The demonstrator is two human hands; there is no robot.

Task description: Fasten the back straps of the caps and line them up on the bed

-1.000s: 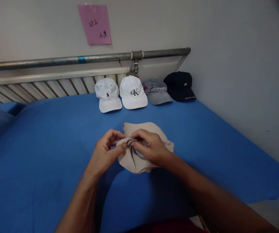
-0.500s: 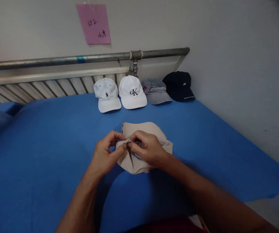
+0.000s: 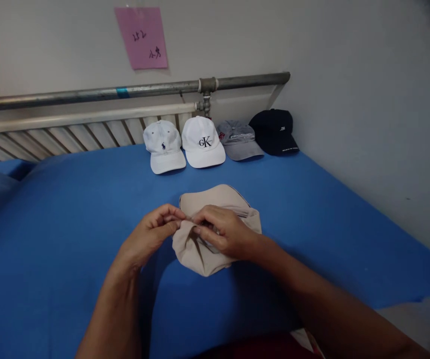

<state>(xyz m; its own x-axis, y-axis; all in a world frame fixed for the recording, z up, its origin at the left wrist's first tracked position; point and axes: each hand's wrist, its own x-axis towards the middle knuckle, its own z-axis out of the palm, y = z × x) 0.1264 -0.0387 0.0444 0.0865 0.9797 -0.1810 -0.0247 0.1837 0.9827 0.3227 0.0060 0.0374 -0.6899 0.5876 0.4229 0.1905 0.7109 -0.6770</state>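
A beige baseball cap (image 3: 215, 195) lies in front of me on the blue-covered surface (image 3: 88, 239), its brim pointing away and its crown creased and partly folded in. My left hand (image 3: 155, 229) pinches the fabric at the cap's left edge between thumb and fingers. Close beside it, my right hand (image 3: 226, 230) reaches over the cap's opening, and its thumb and fingers grip the same edge. Exactly what the fingertips hold there is partly hidden by the fingers.
Along the back stand a white cap with a small dark logo (image 3: 165, 144), a white lettered cap (image 3: 202, 142), a grey cap (image 3: 240, 140) and a black cap (image 3: 275, 132). Behind them run a metal pipe (image 3: 155, 89) and a radiator (image 3: 84, 137). A wall (image 3: 368, 124) bounds the right side.
The beige cap has shifted slightly left and turned a little. My left hand has moved left, its fingers straighter, and the crown's near edge has come closer to me.
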